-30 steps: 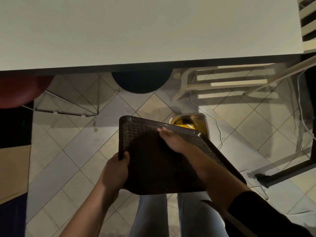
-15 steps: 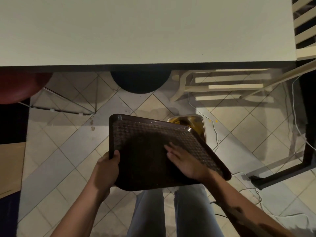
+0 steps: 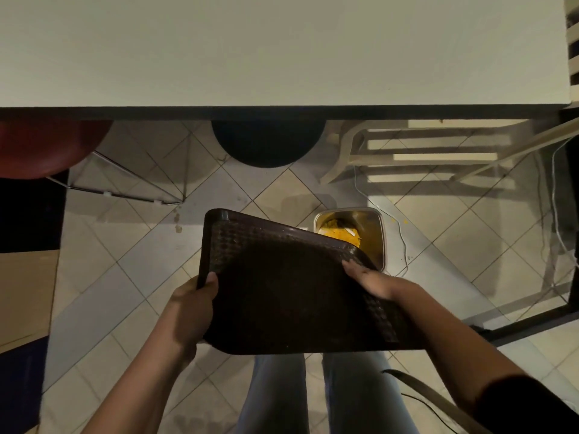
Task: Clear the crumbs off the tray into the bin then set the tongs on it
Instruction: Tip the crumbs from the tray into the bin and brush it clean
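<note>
Head view: tray (image 3: 282, 292) held tilted above floor (image 3: 125, 245), far right corner over bin (image 3: 372, 227). At tray's left edge, left hand (image 3: 191, 308) grips rim, thumb on top. Flat right hand (image 3: 366, 277), fingers straight, rests on tray near that corner. Any crumbs too small to tell. Step, by my reading: sweeping crumbs into bin. Next calls for setting tray on surface (image 3: 282, 48) and finding tongs, which are not in view.

No lettering, label, brand mark, number or sign can be read anywhere: not on the dark brown textured plastic tray (image 3: 282, 292), the square metal bin (image 3: 381, 236) or the plain white table (image 3: 282, 48).
</note>
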Motion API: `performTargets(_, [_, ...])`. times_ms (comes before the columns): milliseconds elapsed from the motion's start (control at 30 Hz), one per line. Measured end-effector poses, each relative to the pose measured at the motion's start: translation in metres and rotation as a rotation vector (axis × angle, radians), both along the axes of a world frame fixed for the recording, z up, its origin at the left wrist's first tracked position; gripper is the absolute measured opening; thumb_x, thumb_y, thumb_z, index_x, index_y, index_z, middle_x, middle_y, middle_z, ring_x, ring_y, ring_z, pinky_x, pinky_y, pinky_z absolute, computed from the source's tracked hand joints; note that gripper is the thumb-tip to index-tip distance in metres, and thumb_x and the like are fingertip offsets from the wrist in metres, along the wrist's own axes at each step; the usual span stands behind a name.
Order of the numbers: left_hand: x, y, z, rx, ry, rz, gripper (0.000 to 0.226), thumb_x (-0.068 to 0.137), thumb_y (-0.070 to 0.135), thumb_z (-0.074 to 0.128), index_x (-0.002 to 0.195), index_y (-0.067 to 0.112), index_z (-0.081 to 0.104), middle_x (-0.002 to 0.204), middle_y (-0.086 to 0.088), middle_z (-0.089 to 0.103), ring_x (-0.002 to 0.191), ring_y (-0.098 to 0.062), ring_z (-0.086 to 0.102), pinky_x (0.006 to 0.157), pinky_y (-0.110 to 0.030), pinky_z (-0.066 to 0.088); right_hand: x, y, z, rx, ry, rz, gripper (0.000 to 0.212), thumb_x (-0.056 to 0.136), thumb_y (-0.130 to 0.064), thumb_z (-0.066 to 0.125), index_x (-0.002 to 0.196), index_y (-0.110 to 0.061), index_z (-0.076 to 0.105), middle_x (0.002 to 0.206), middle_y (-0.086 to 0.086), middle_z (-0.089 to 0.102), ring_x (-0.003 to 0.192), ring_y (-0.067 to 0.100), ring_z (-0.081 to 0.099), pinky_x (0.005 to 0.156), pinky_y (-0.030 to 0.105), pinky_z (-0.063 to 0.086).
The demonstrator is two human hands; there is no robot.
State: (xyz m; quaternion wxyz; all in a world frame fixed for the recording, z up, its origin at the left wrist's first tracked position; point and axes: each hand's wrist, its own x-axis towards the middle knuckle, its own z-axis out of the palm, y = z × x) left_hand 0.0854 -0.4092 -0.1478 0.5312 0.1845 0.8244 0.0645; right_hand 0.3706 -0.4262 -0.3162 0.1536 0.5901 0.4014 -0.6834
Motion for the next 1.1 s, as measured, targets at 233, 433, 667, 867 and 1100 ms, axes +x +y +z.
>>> performTargets(233, [0.000, 0.005, 0.006, 0.003, 0.036, -0.018, 0.042, 0.102, 0.032, 0.036, 0.138, 0.012, 0.046, 0.124, -0.018, 0.059, 0.115, -0.039, 0.056, 0.079, -0.040, 0.046, 0.009, 0.000, 0.040, 0.187, 0.117, -0.088, 0.070, 0.084, -0.075, 0.015, 0.146, -0.042, 0.016, 0.156, -0.017, 0.011, 0.143, 0.014, 0.014, 0.116, 0.038, 0.010])
performTargets(433, [0.002, 0.010, 0.010, 0.024, 0.008, 0.013, 0.041, 0.101, 0.030, 0.039, 0.137, 0.011, 0.048, 0.126, -0.019, 0.059, 0.117, -0.040, 0.055, 0.077, -0.041, 0.047, 0.014, -0.056, 0.080, 0.123, 0.168, 0.052, 0.133, 0.037, -0.102, 0.006, 0.149, -0.030, 0.009, 0.155, -0.016, 0.002, 0.143, 0.005, 0.003, 0.118, 0.029, 0.004])
performTargets(667, [-0.001, 0.012, 0.021, 0.011, -0.011, -0.032, 0.043, 0.098, 0.036, 0.045, 0.136, 0.019, 0.051, 0.126, -0.012, 0.061, 0.119, -0.036, 0.055, 0.101, -0.055, 0.045, 0.002, -0.017, 0.009, 0.064, -0.042, -0.037, 0.065, 0.098, -0.051, 0.017, 0.150, -0.014, 0.009, 0.160, 0.004, 0.004, 0.146, 0.021, 0.007, 0.116, 0.035, 0.007])
performTargets(867, [-0.002, 0.008, 0.035, 0.024, 0.053, -0.105, 0.039, 0.098, 0.035, 0.044, 0.129, 0.015, 0.056, 0.115, -0.016, 0.065, 0.110, -0.037, 0.060, 0.101, -0.055, 0.044, -0.013, 0.012, -0.014, 0.095, -0.088, 0.032, 0.058, 0.100, -0.045, 0.009, 0.150, -0.014, 0.008, 0.159, 0.008, 0.003, 0.146, 0.026, 0.002, 0.116, 0.041, 0.004])
performTargets(1100, [0.001, 0.001, 0.041, -0.008, 0.042, -0.092, 0.042, 0.101, 0.035, 0.036, 0.131, 0.012, 0.052, 0.116, -0.015, 0.064, 0.114, -0.036, 0.057, 0.104, -0.050, 0.041, -0.017, 0.022, -0.033, 0.284, -0.253, 0.140, 0.064, 0.096, -0.053, 0.009, 0.150, -0.018, 0.009, 0.159, 0.004, 0.005, 0.146, 0.018, 0.002, 0.118, 0.045, -0.002])
